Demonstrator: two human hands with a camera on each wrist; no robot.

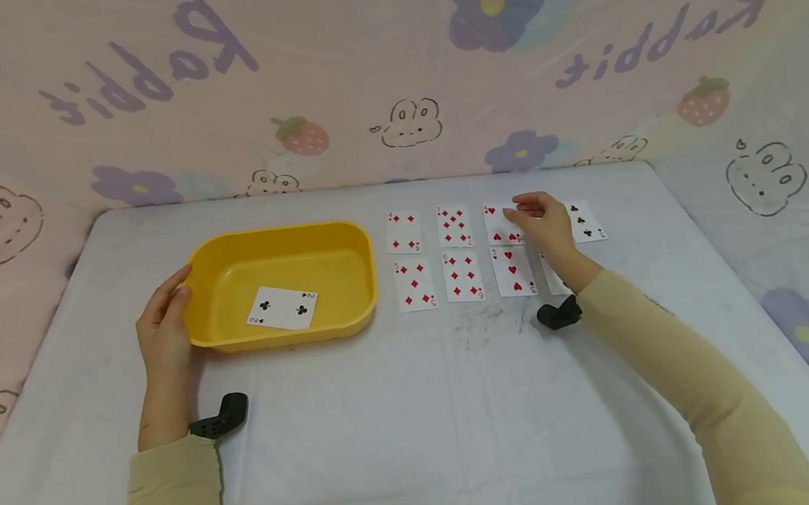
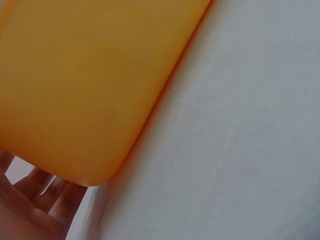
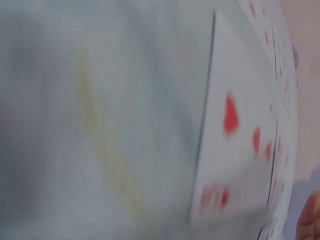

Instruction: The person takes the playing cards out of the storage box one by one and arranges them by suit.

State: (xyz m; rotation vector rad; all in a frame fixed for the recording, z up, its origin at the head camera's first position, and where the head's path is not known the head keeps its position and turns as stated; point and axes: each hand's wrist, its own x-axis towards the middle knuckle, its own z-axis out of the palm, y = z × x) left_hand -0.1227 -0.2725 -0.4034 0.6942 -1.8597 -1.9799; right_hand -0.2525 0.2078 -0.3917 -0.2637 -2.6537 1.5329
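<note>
At the left, a shallow yellow plastic tray has a two of clubs playing card lying face up in it. My left hand holds the tray's left end, and in the left wrist view the fingers meet its outer side. Over the upper row of cards hovers my right hand, thumb and fingertips at the right side of the four of hearts, with nothing visibly pinched. Below that lies the three of hearts. Another card is partly hidden under the right wrist.
Left of the hearts lie the four of diamonds, seven of diamonds, five of diamonds and six of diamonds. A three of clubs lies right of my right hand. A patterned curtain hangs behind the white table.
</note>
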